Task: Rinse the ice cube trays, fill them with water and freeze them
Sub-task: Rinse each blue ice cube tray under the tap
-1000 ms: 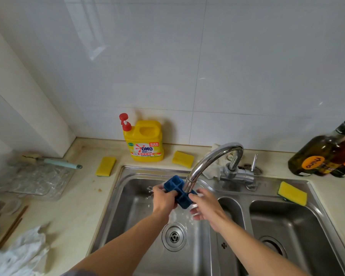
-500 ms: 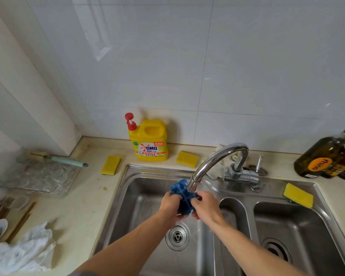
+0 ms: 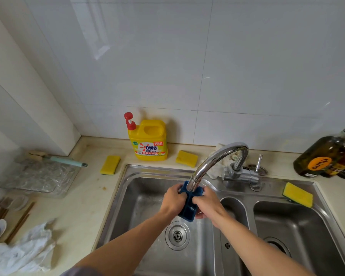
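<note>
A small blue ice cube tray [image 3: 189,209] sits under the spout of the chrome faucet [image 3: 217,160], over the left basin of the steel sink [image 3: 143,196]. My left hand [image 3: 173,200] grips its left side. My right hand [image 3: 207,204] grips its right side, thumb over the top edge. The tray's open cells face me, and its far end is hidden behind the spout. A clear plastic tray [image 3: 38,176] lies on the counter at the left.
A yellow detergent bottle [image 3: 147,140] stands by the wall with yellow sponges [image 3: 110,165] [image 3: 187,158] beside it; another sponge [image 3: 298,197] lies on the sink rim. Dark bottles [image 3: 325,154] stand at right. A brush [image 3: 68,161], chopsticks [image 3: 18,222] and crumpled plastic [image 3: 22,251] lie at left.
Both hands have turned the blue tray from lying across to pointing lengthwise toward me, its cells now facing up under the spout. The camera has shifted slightly.
</note>
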`<state>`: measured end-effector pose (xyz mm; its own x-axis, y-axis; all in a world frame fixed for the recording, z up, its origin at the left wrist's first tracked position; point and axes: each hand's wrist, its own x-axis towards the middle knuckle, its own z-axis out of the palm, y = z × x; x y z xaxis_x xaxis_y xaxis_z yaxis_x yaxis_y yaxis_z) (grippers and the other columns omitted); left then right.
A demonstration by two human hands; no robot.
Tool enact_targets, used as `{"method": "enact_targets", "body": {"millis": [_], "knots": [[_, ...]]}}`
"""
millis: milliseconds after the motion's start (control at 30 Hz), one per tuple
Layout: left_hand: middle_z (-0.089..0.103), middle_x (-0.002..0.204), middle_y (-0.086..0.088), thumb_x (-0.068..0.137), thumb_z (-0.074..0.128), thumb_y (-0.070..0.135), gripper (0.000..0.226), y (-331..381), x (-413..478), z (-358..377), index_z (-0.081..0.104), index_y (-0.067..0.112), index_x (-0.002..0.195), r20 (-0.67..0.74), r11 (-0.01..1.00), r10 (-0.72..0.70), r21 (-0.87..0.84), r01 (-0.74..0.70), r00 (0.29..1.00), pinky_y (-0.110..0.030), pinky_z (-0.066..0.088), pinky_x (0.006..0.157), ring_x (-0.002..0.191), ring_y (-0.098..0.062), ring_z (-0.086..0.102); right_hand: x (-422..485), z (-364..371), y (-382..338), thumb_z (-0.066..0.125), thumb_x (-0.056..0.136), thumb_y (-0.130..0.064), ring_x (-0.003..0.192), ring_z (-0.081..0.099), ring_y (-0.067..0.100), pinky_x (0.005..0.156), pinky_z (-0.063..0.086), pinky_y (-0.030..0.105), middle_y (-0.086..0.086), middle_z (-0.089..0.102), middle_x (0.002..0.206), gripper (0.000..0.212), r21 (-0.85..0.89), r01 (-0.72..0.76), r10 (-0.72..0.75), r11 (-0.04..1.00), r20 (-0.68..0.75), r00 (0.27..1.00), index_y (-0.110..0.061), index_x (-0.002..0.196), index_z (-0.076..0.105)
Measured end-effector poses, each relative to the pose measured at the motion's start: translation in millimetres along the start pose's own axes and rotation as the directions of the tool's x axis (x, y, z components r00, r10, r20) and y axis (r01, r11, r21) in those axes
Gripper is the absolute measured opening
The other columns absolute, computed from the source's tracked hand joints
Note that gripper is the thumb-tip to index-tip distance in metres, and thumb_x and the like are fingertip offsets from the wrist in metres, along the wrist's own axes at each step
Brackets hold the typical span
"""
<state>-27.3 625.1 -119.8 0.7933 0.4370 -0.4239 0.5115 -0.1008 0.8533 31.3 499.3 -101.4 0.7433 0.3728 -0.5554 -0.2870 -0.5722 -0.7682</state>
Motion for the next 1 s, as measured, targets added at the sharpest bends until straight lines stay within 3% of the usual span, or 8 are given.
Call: {"method": "enact_targets", "body": {"millis": [100,200,333,500,567,667,833,1000], "knots": [[0.073,0.099,-0.007,0.088,0.051,0.003,0.035,-2,1,-3,0.067,0.019,0.115,0.056,1.0,-0.001,0.01,0.001,0.998,-0.04,0.059,0.088,0.093,-0.023,0.07,1,1,-2,0.057,0.084,-0.001,0.071,0.075,0.03,0.058,0.063,0.038,0.015,0.073,0.088,0.029,-0.032,0.028,-0.028,0.999,0.013,1.0,-0.02,0.106,0.056],[0.073,0.104,-0.006,0.091,0.058,0.006,0.034,-5,4,-6,0.065,0.018,0.122,0.111,0.987,-0.072,-0.136,0.087,0.991,-0.033,0.059,0.08,0.095,-0.02,0.071,3,-1,-1,0.058,0.086,0.0,0.073,0.076,0.031,0.063,0.065,0.041,0.015,0.073,0.092,0.028,0.008,0.012,-0.012,1.0,-0.004,1.0,-0.02,0.105,0.057],[0.071,0.113,-0.016,0.096,0.052,0.01,0.032,-10,1,-9,0.06,0.017,0.125,0.183,0.866,-0.21,-0.421,0.269,0.96,-0.04,0.059,0.076,0.103,-0.03,0.069,7,-5,5,0.061,0.092,-0.001,0.074,0.075,0.032,0.065,0.064,0.04,0.019,0.072,0.096,0.022,0.171,-0.03,0.049,0.985,-0.105,0.993,-0.011,0.11,0.056],[0.071,0.111,-0.023,0.094,0.041,0.004,0.033,-15,-3,-4,0.06,0.008,0.121,0.221,0.74,-0.3,-0.561,0.372,0.928,-0.041,0.061,0.071,0.099,-0.037,0.071,7,-3,3,0.074,0.091,-0.017,0.066,0.075,0.025,0.063,0.064,0.036,0.016,0.073,0.096,0.031,0.204,-0.002,0.025,0.979,-0.107,0.994,-0.011,0.113,0.052],[0.07,0.109,-0.022,0.096,0.041,0.004,0.029,-11,0,-2,0.062,0.008,0.115,0.171,0.746,-0.33,-0.555,0.367,0.929,-0.038,0.06,0.066,0.097,-0.036,0.069,5,-1,1,0.079,0.087,-0.026,0.063,0.072,0.021,0.061,0.063,0.035,0.014,0.073,0.094,0.036,0.196,-0.008,0.026,0.981,-0.089,0.996,-0.016,0.107,0.05],[0.069,0.102,-0.02,0.094,0.038,0.0,0.028,-6,5,-5,0.062,0.009,0.106,0.028,0.846,-0.327,-0.437,0.306,0.945,-0.036,0.06,0.061,0.09,-0.034,0.067,5,-3,-1,0.077,0.089,-0.03,0.067,0.073,0.021,0.059,0.06,0.032,0.011,0.072,0.098,0.034,0.222,-0.055,0.062,0.973,-0.021,0.998,-0.018,0.106,0.051],[0.066,0.089,-0.013,0.095,0.036,0.003,0.025,-5,7,-14,0.06,0.009,0.1,-0.093,0.953,-0.21,-0.242,0.183,0.973,-0.026,0.051,0.048,0.076,-0.025,0.065,10,-10,2,0.058,0.097,-0.009,0.062,0.071,0.025,0.058,0.06,0.033,0.017,0.069,0.105,0.012,0.205,-0.108,0.098,0.973,0.059,0.993,-0.012,0.109,0.059],[0.068,0.086,-0.015,0.093,0.041,0.001,0.024,-7,7,-12,0.064,0.009,0.096,-0.102,0.968,-0.153,-0.218,0.127,0.983,-0.027,0.047,0.048,0.071,-0.025,0.063,11,-3,3,0.045,0.094,0.0,0.049,0.064,0.022,0.048,0.052,0.03,0.019,0.07,0.081,0.019,0.082,-0.105,0.101,0.991,0.047,0.994,-0.007,0.098,0.062]]}}
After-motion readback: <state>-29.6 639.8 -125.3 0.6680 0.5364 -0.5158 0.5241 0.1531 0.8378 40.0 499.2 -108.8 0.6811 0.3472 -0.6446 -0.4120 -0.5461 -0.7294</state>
